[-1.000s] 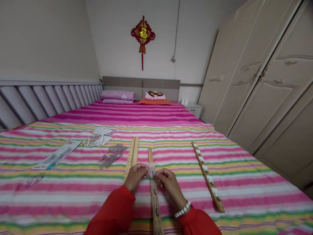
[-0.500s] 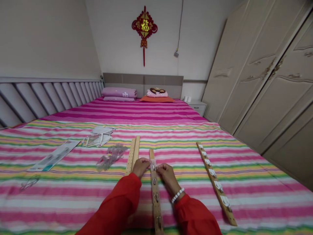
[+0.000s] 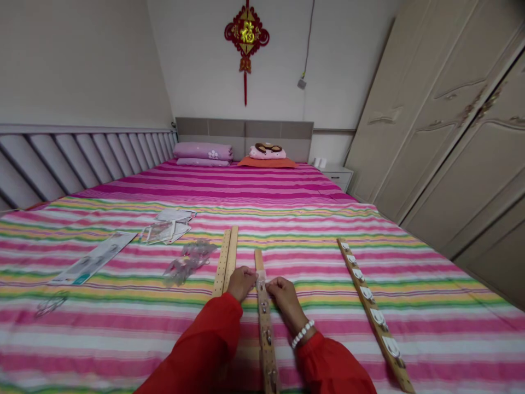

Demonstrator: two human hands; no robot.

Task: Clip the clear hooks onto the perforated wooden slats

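Observation:
A narrow wooden strip (image 3: 266,347) lies lengthwise in front of me, with several small metal hooks along it. Near its far end sits a clear plastic piece (image 3: 261,275) with a metal hook at its lower part. My left hand (image 3: 241,283) pinches the left edge of this piece, fingers closed. On the other side, my right hand (image 3: 286,300) has thumb and forefinger pressed together beside the hook; what is between them is too small to make out. A white bead bracelet (image 3: 303,334) circles my right wrist.
Two pale strips with holes (image 3: 225,257) lie left of my hands. Further left are crumpled clear plastic (image 3: 191,261), flat packets (image 3: 170,227), a hook card (image 3: 96,257) and thin wire (image 3: 51,302). On the right lies a strip with white-backed hooks (image 3: 371,306).
The view has shifted slightly, so the things lie a little further right. My right fingertips sit a bit lower beside the hook; the left hand keeps its pinch.

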